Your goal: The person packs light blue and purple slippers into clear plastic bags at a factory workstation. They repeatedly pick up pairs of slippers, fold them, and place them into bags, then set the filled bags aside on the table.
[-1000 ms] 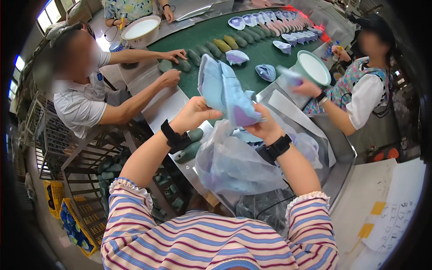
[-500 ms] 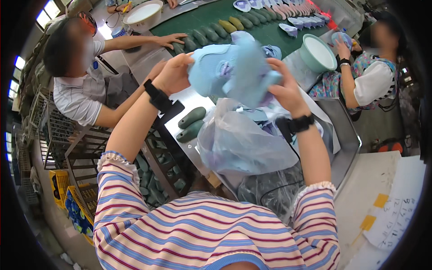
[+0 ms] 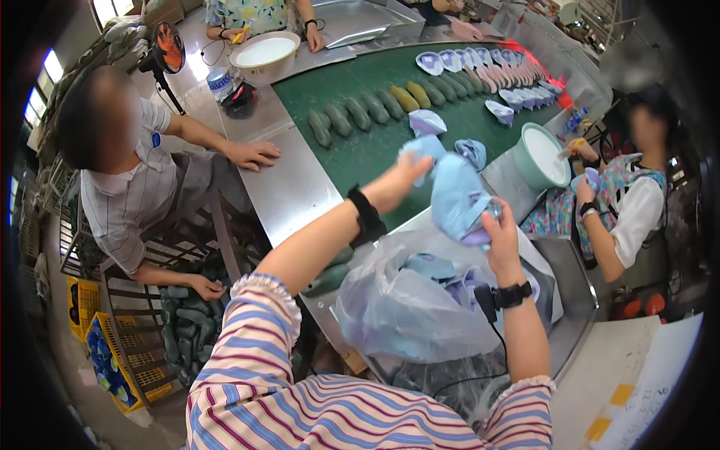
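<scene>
My left hand [image 3: 403,180] is stretched over the near edge of the green conveyor belt [image 3: 360,161], its fingers closed on a light blue shoe upper [image 3: 427,150], blurred by motion. Closer to me, my right hand [image 3: 502,238] grips a second light blue shoe upper [image 3: 455,193] with a purple lining, thumb on its edge. Two more uppers lie on the belt by my left hand, a pale one [image 3: 427,123] and a blue one [image 3: 470,154]. Below my hands, a clear plastic bag [image 3: 397,307] holds several blue and purple uppers [image 3: 431,266].
Green shoe lasts [image 3: 358,112] line the belt, with rows of pale uppers [image 3: 514,97] farther right. A co-worker sits at left beside a rack of lasts [image 3: 191,322]. Another, at right, brushes an upper near a green basin [image 3: 541,155]. A white basin [image 3: 265,54] stands far left.
My hands have moved apart, each with an upper; the left reached right and forward over the belt. The left co-worker's hand has left the lasts for the metal ledge. My view has shifted.
</scene>
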The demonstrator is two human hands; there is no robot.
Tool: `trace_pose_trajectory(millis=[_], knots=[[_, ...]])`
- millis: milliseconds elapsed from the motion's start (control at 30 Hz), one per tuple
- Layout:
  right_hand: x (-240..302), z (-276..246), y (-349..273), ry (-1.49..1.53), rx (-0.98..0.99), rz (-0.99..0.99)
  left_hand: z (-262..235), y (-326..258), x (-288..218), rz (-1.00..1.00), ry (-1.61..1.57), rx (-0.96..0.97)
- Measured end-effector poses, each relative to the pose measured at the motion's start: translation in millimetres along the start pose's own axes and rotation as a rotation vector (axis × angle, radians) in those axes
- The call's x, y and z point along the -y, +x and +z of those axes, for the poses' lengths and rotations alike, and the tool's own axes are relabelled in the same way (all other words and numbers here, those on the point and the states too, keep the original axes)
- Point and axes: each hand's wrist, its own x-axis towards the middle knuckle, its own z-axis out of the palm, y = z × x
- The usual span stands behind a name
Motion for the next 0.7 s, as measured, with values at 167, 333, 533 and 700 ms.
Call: trace_pose_trajectory(millis=[167,333,533,700], knots=[[0,4,-8,-0.148,0.073,-0.021,6,7,-11,0.156,-0.124,0.022],[36,4,-38,-0.114,0.129,0.0,-93,43,-102,0.053,-0.143,-0.494],[37,-40,-98,-0.285,0.321,0.256,12,-14,-61,-0.019,0.169,0.405],[7,-67,-139,-1.108,0.362,-0.055,108,-81,-3,0.246,0.942,1.091]])
